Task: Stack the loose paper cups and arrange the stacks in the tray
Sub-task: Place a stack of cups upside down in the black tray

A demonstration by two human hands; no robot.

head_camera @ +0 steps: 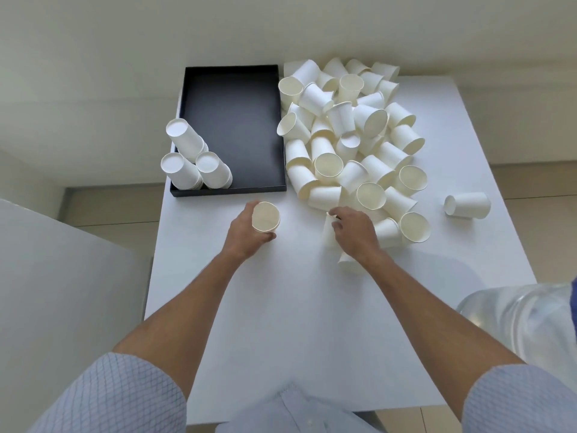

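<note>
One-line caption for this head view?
Left hand holds an upright cup; right hand reaches into the loose pile.

Three upside-down cup stacks (195,164) are crowding the near left corner of the black tray (237,192), while the rest of its floor is lying open. The loose cup pile (349,142) is pressing against the tray's right wall, blocking that side. A bare strip of white table (281,307) is running between the forearms toward the tray's near wall. A lone cup (467,205) is lying well right, and a clear bottle (518,317) is intruding at the near right edge.
</note>
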